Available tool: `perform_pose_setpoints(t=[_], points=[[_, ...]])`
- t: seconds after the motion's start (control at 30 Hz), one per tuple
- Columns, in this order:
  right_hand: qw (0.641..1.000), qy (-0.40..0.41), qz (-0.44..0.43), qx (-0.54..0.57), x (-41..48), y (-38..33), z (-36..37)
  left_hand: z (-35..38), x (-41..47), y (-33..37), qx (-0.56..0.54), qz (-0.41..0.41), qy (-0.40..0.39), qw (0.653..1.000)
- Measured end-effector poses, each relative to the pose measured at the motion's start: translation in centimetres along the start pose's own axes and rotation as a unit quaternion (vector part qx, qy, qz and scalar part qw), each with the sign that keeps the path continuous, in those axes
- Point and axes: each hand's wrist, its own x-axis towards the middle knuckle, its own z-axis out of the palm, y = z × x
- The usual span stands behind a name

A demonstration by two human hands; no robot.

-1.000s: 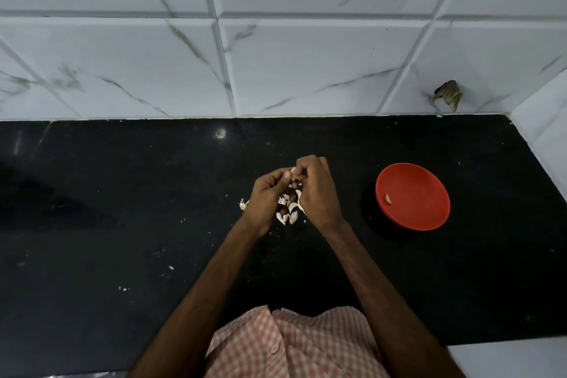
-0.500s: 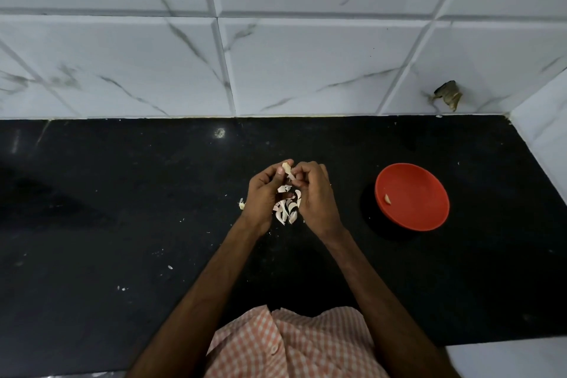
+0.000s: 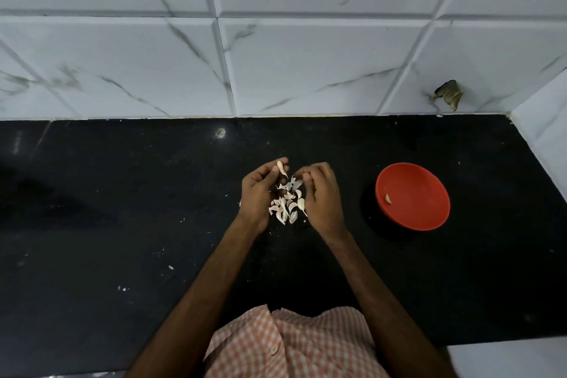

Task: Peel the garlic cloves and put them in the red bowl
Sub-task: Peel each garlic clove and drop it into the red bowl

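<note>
Your hands have drawn apart: your left hand (image 3: 259, 190) pinches a garlic clove (image 3: 280, 167), your right hand (image 3: 320, 193) pinches a peel scrap (image 3: 295, 184). On the counter (image 3: 122, 193), the red bowl (image 3: 429, 218) stands well to the right.

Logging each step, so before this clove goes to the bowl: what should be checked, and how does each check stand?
1. Pale garlic clove pinched in the left hand: ok.
2. That clove fully stripped of skin: cannot tell.
3. Right hand free: not ok, it pinches a thin papery skin scrap.
4. Round red plastic bowl upright, with room: ok, one clove inside.
5. Bowl on the black stone counter, apart from the pile of cloves and skins: ok.
</note>
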Motion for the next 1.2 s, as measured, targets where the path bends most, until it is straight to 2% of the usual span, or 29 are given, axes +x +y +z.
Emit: perform_pose_setpoints(t=[0.23,0.33,0.47,0.53,0.63,0.73,0.8,0.87,0.9,0.97,1.03,1.07,1.1,1.2], points=[[0.998,-0.043,0.031,0.027,0.5,-1.2,0.5,0.7,-0.2,-0.4,0.015,0.007,0.015,1.000],[0.999,-0.027,0.028,0.032,0.7,-1.3,0.6,0.6,-0.2,-0.6,0.024,0.014,0.009,1.000],[0.999,0.000,0.032,0.015,0.8,-1.5,0.3,0.3,-0.2,-0.9,0.095,0.052,0.006,0.994],[0.997,-0.004,0.052,-0.049,0.8,-1.6,0.3,0.0,0.0,-1.3,0.176,0.087,0.022,0.980],[0.990,-0.020,0.054,-0.128,0.4,-2.1,0.5,-0.5,0.4,-2.2,0.325,0.153,0.050,0.932],[0.986,-0.063,0.059,-0.146,0.8,-2.5,0.1,-0.8,0.5,-2.1,0.384,0.182,0.046,0.904],[0.982,-0.129,0.107,-0.084,1.4,-2.3,-0.4,-1.3,0.7,-1.7,0.397,0.172,0.017,0.902],[0.967,-0.159,0.179,0.091,1.8,-1.8,-1.0,-1.6,0.8,-1.2,0.376,0.147,-0.015,0.915],[0.945,-0.157,0.219,0.185,1.9,-1.7,-1.1,-1.6,0.8,-1.0,0.368,0.139,-0.022,0.919],[0.875,-0.160,0.312,0.335,1.6,-1.5,-1.2,-1.4,0.9,-0.7,0.340,0.130,-0.033,0.931],[0.794,-0.167,0.389,0.437,1.3,-1.6,-1.2,-1.1,0.8,-0.6,0.289,0.124,-0.044,0.948],[0.774,-0.171,0.405,0.455,1.3,-1.5,-1.2,-1.0,0.7,-0.6,0.271,0.123,-0.043,0.954],[0.778,-0.176,0.403,0.448,1.3,-1.5,-1.1,-1.0,0.6,-0.6,0.259,0.123,-0.039,0.957],[0.865,-0.154,0.327,0.350,1.3,-1.8,-1.1,-1.0,0.2,-1.1,0.210,0.104,-0.016,0.972]])
